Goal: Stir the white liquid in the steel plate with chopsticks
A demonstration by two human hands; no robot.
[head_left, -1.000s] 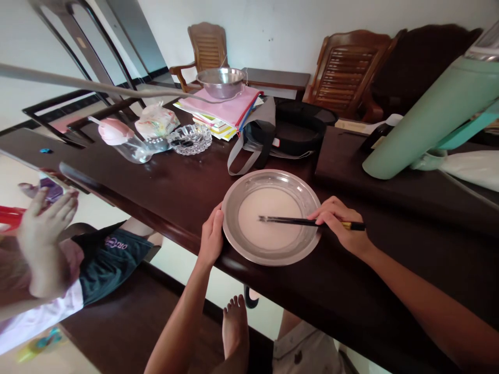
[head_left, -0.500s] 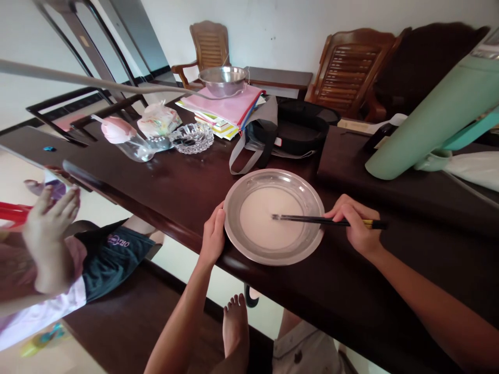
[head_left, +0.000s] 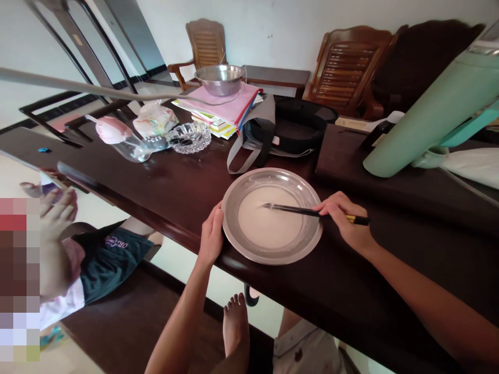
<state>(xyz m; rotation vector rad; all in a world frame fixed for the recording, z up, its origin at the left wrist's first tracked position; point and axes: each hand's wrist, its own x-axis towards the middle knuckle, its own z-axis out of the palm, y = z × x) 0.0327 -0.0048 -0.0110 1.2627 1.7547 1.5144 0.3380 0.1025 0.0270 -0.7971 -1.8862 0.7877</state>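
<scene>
A round metal plate with pale milky liquid in it sits near the front edge of a dark wooden table. My left hand is curled against the plate's left rim. My right hand is closed on dark chopsticks at the plate's right side; their tips reach into the liquid near its upper middle.
Behind the plate lie a black and grey bag, a glass dish, a pink-lidded bottle, a snack bag and a steel bowl on books. A green flask lies at right. Another person sits at left.
My right hand drew the chopsticks rightward, then pushed them back left and a little up in the liquid. My left hand stayed on the rim. The other person's hand lowered slightly.
</scene>
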